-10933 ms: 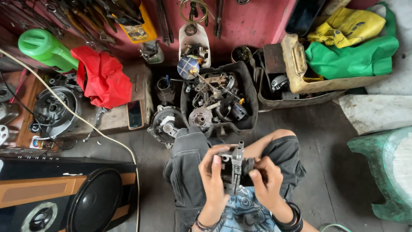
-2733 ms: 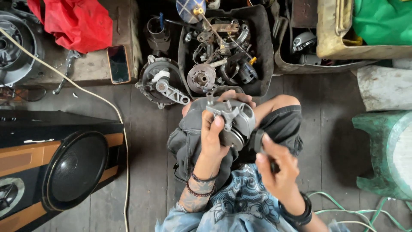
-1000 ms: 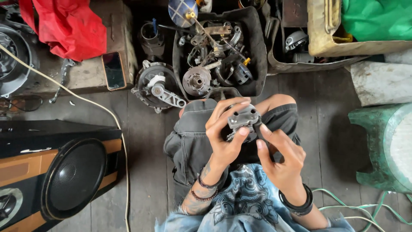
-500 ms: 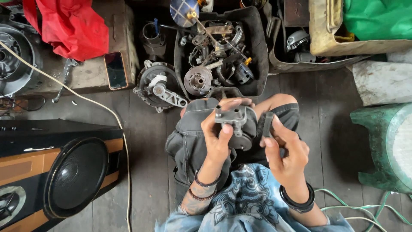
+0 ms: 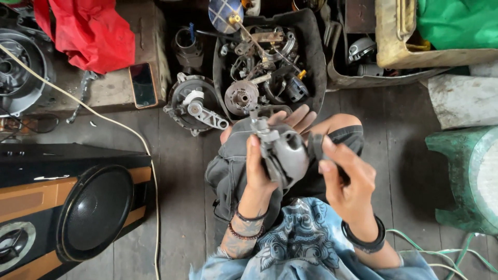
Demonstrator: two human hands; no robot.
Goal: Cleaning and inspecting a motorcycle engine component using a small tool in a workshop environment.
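Note:
My left hand [image 5: 259, 168] grips a grey cast-metal engine part [image 5: 282, 150], rounded like a small housing, held over my knees. My right hand [image 5: 346, 179] is beside it on the right, fingers curled around a small dark piece [image 5: 317, 148] that touches the part's right side. What the dark piece is, I cannot tell. I sit on a wooden floor in grey shorts and a blue patterned shirt.
A black tray [image 5: 311, 57] of greasy engine parts lies ahead, with a round grey engine cover [image 5: 194, 106] left of it. A phone [image 5: 142, 85] and red cloth [image 5: 91, 31] rest on a board. A black and orange speaker [image 5: 78, 207] is at left, a green stool [image 5: 467, 181] at right.
Over the last seconds my left hand has turned the grey part from face-up to edge-on. My right hand has come back to its right side with the dark piece.

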